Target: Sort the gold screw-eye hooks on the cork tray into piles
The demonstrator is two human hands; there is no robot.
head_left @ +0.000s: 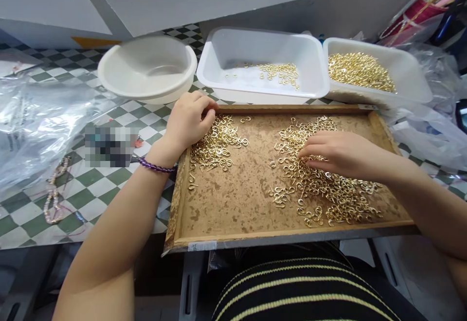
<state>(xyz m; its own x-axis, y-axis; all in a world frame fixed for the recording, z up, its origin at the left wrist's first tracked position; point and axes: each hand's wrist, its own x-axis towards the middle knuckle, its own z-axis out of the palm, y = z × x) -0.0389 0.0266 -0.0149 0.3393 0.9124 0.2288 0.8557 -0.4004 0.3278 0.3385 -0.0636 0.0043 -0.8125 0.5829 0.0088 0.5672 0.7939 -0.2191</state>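
A shallow wooden tray [233, 204] holds small gold S-shaped hooks in two main heaps. My left hand [189, 119] is at its far left corner, beside the smaller heap of hooks [215, 148]. That hand's thumb and forefinger curl toward each other; whatever they may hold is hidden. Over the larger heap of hooks [339, 194], on the right, lies my right hand [339, 155], palm down. Its fingers point left, apart from one another, and touch the hooks; the thumb is hidden. A few hooks are scattered between the heaps.
Behind the tray stand a round white basin [146, 85], a white tub [262, 90] with some gold hooks, and another tub [412, 75] with a large heap of gold pieces. Plastic bags [40, 121] and a beaded strand [53, 199] lie left on the checkered cloth [98, 185].
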